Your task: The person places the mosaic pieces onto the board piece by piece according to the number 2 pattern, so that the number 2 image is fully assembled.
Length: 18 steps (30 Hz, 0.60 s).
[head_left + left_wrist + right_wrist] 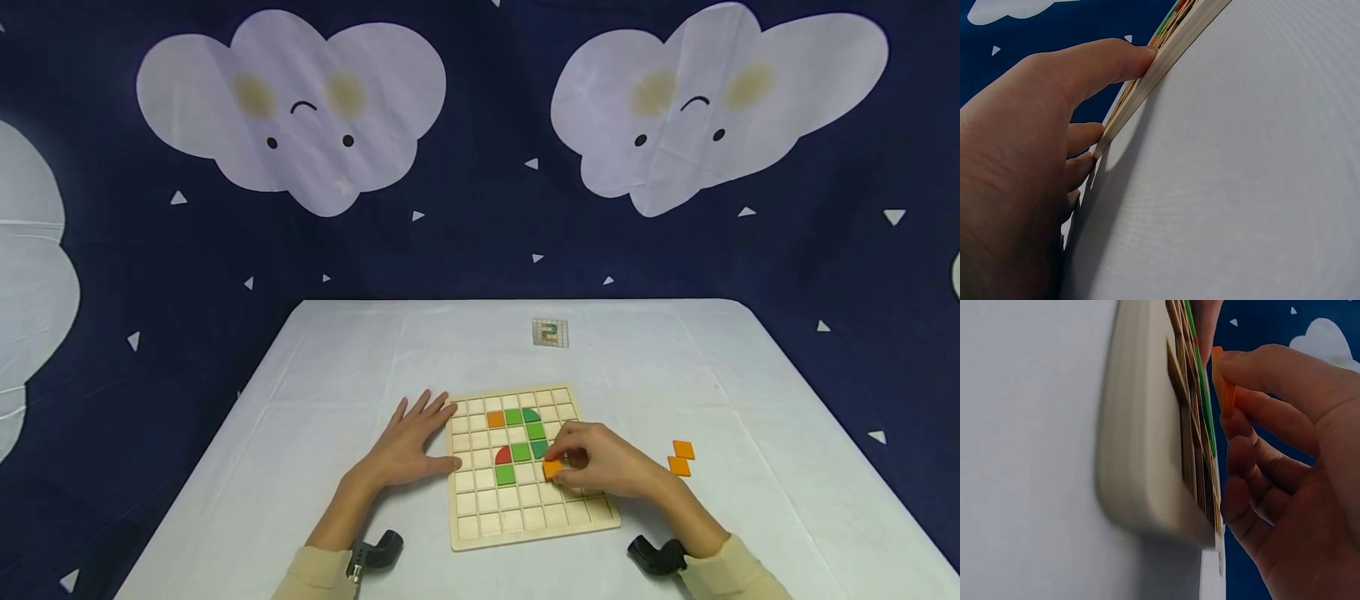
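A wooden grid board (487, 522) lies on the white table with several green pieces, an orange square (496, 419) and a red quarter-round piece (503, 456) in its cells. My right hand (607, 460) pinches an orange square tile (552, 470) between thumb and fingers, close over the right half of the board. In the right wrist view the held tile (1219, 375) is seen edge-on. At the board's left edge, my left hand (405, 446) lies with spread fingers, its thumb (1141, 61) touching the wooden rim.
Two loose orange tiles (681, 458) lie on the table right of the board. A small card (550, 332) with a grid pattern stands farther back. Dark cloth with clouds hangs behind the table. Black wrist mounts (656, 557) sit by both sleeves.
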### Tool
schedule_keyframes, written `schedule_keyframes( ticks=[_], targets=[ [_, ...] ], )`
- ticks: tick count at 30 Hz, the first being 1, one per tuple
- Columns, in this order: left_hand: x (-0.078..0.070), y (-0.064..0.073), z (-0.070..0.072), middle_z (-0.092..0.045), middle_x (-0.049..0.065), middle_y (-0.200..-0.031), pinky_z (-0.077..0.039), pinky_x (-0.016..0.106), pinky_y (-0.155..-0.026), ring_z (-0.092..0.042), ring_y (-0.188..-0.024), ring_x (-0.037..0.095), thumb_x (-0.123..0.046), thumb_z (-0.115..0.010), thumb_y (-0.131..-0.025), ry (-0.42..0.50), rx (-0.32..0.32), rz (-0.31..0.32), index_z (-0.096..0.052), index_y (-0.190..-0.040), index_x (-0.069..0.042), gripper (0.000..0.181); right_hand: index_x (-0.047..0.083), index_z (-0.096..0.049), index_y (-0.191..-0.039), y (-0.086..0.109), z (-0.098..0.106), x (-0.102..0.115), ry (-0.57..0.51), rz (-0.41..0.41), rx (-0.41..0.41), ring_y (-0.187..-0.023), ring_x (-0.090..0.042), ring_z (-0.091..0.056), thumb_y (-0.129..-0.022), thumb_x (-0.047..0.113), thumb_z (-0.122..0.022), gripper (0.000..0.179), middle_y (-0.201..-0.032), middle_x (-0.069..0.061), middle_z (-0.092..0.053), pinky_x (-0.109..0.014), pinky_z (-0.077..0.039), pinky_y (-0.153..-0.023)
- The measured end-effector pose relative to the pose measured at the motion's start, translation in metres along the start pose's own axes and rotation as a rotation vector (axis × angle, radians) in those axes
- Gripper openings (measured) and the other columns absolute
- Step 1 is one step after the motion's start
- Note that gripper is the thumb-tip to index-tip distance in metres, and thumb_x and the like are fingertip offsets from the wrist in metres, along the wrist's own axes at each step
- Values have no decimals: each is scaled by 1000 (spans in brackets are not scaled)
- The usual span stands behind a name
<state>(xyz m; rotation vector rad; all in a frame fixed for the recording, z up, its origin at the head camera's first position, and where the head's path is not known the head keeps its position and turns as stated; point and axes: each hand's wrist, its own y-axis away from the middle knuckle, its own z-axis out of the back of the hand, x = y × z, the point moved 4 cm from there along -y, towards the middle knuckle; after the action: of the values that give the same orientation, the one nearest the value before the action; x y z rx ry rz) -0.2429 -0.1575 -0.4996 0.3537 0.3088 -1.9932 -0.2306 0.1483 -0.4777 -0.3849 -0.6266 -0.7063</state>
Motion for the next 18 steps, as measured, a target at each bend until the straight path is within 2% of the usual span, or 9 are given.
schedule_keyframes(
  ticks=[18],
  targets=[
    [-1, -1, 0, -24, -2, -157, -1, 45, -116, -8, -145, 20, -67, -62, -76, -4, -1, 5, -36, -150, -19, 92, 27, -73, -99, -21, -22, 19, 55, 25, 62, -73, -7, -51, -83, 32, -76, 17, -87, 13, -58, -22, -45, -62]
  ],
)
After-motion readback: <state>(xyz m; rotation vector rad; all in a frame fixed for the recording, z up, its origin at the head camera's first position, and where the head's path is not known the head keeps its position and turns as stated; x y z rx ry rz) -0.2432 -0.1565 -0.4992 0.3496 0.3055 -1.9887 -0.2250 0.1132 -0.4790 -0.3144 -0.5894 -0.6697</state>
